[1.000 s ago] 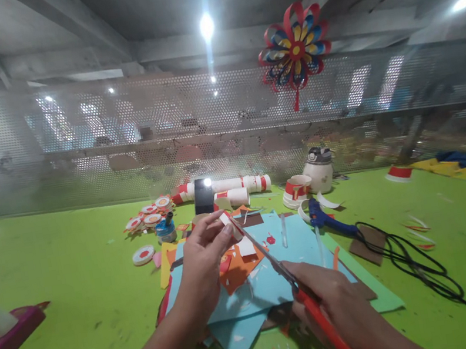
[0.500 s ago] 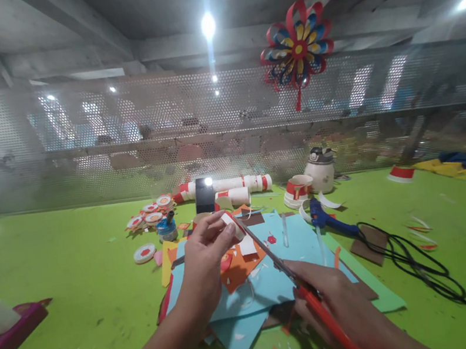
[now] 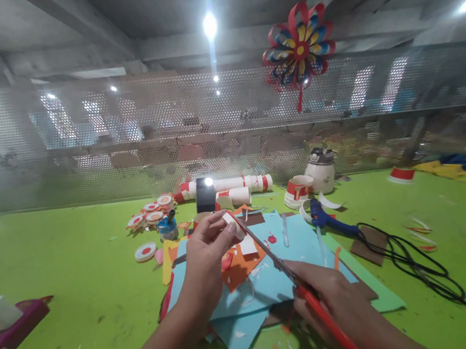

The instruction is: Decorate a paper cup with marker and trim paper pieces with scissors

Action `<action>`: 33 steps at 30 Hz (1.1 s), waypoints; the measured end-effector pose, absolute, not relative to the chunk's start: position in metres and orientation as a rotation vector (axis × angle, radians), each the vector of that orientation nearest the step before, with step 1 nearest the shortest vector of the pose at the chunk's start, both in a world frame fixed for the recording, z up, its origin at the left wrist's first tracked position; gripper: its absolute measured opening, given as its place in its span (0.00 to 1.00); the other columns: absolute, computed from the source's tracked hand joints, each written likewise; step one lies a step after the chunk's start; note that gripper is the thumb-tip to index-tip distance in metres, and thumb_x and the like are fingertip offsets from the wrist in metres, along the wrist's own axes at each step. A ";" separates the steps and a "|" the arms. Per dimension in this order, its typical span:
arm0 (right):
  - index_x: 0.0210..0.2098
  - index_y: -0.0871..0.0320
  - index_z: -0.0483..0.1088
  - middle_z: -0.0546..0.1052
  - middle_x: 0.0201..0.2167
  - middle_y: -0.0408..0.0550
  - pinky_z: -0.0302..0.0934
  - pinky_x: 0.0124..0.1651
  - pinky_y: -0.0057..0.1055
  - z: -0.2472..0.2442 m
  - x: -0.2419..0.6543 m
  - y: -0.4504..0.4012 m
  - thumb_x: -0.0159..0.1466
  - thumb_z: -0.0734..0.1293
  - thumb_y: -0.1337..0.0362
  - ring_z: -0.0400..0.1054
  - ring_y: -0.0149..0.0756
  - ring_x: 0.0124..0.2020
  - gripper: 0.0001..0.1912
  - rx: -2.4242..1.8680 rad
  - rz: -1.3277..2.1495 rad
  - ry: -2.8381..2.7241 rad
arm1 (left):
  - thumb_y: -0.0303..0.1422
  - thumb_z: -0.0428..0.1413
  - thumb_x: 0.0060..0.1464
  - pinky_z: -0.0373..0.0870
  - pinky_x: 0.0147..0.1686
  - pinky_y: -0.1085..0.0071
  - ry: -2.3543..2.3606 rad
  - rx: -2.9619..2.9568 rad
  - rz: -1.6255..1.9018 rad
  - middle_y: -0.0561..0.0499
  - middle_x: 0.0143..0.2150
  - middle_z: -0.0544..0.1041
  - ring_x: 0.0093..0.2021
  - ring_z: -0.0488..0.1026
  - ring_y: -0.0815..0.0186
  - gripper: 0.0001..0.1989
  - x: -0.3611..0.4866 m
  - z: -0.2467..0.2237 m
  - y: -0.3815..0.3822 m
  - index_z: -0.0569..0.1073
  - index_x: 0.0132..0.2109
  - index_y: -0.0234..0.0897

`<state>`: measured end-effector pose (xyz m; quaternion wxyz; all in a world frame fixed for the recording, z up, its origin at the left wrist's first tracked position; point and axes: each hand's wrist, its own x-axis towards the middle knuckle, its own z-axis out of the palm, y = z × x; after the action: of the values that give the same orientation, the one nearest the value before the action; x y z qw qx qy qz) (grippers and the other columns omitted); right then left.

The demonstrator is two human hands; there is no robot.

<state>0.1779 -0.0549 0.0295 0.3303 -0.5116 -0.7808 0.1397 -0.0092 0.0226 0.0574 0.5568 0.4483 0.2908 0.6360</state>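
My left hand [image 3: 208, 256] pinches a small white piece with a red edge [image 3: 233, 226] between thumb and fingers. Red-handled scissors [image 3: 315, 304] are gripped in my right hand [image 3: 328, 289]; their blades point up and left, the tips at the right edge of the white piece. How far the blades are apart is too small to tell. Below both hands lie light blue sheets [image 3: 275, 292] and an orange sheet [image 3: 238, 275] with paper scraps. A white scrap [image 3: 248, 246] rests on them, just under the held piece.
A blue glue gun [image 3: 335, 223] with a black cable lies at right. Behind stand a phone [image 3: 205, 196], white-and-red rolls [image 3: 243, 183], a cup-like roll [image 3: 299, 190] and a pale jar [image 3: 321, 174]. Decorated discs [image 3: 152, 212] sit back left; purple power strips [image 3: 16, 336] lie left and right.
The white piece is turned slightly at the scissor tips, and the thin curled strip beside it has shifted. Both hands stay almost in place.
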 end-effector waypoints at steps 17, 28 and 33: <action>0.43 0.60 0.74 0.77 0.28 0.44 0.62 0.33 0.28 0.029 0.177 -0.057 0.56 0.58 0.72 0.70 0.35 0.28 0.19 -1.343 0.320 -2.026 | 0.34 0.67 0.45 0.73 0.40 0.64 0.684 1.079 1.487 0.46 0.35 0.80 0.36 0.77 0.62 0.20 -0.009 0.058 0.022 0.74 0.45 0.33; 0.40 0.58 0.73 0.79 0.33 0.46 0.63 0.36 0.29 0.027 0.176 -0.057 0.58 0.58 0.72 0.72 0.37 0.33 0.16 -1.358 0.337 -2.010 | 0.33 0.66 0.46 0.72 0.43 0.63 0.638 1.032 1.463 0.45 0.37 0.80 0.37 0.77 0.61 0.19 -0.010 0.061 0.022 0.74 0.45 0.33; 0.46 0.59 0.74 0.80 0.34 0.49 0.65 0.37 0.32 0.026 0.178 -0.056 0.57 0.59 0.70 0.73 0.40 0.34 0.20 -1.345 0.273 -2.040 | 0.31 0.66 0.46 0.72 0.46 0.62 0.570 0.952 1.453 0.46 0.37 0.78 0.40 0.77 0.61 0.16 -0.012 0.064 0.024 0.74 0.43 0.32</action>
<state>0.1779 -0.0557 0.0263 0.3347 -0.5154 -0.7819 0.1047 -0.0120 0.0243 0.0635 0.6105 0.4124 0.2471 0.6294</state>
